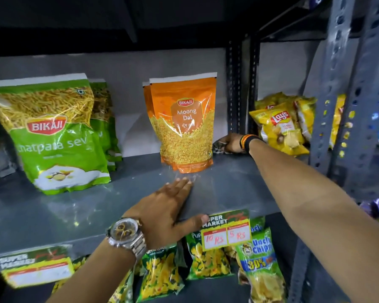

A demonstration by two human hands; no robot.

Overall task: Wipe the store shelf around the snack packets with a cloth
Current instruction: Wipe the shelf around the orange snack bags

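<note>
A grey metal shelf (228, 186) holds an orange Moong Dal packet (184, 125) in the middle and a green Bikaji sev packet (55, 136) at the left, both upright with more packets behind them. My right hand (232, 142) reaches to the back of the shelf, just right of the orange packet, closed on a small greyish cloth (217, 146) that is mostly hidden by the packet and fingers. My left hand (169, 208), with a wristwatch, lies flat and palm down on the shelf's front part, its thumb over the edge.
Yellow Lay's bags (282, 125) are piled in the neighbouring bay beyond the perforated dark uprights (234, 88). A price tag (227, 229) hangs on the shelf edge, another at the left (37, 267). Green chip bags (258, 265) hang below. A grey slotted post (341, 106) stands at right.
</note>
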